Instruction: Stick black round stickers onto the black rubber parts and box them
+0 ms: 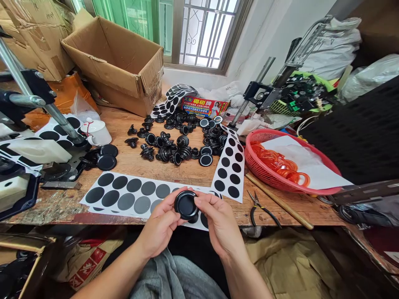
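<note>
A round black rubber cap (186, 204) is held between both hands just off the near edge of the wooden table (156, 166). My left hand (160, 226) pinches its left rim with thumb and fingers. My right hand (218, 222) grips the right rim, thumb pressed on top. Under the cap lies a white sheet of round black stickers (131, 194). A second sticker sheet (230, 168) lies just beyond, to the right. A heap of black rubber parts (177, 143) sits in the middle of the table.
A red basket (268, 176) with orange rings and white paper stands at right. Pliers (262, 207) and a wooden stick (279, 201) lie before it. An open cardboard box (116, 62) is at the back left. A metal press stand (37, 104) is at left.
</note>
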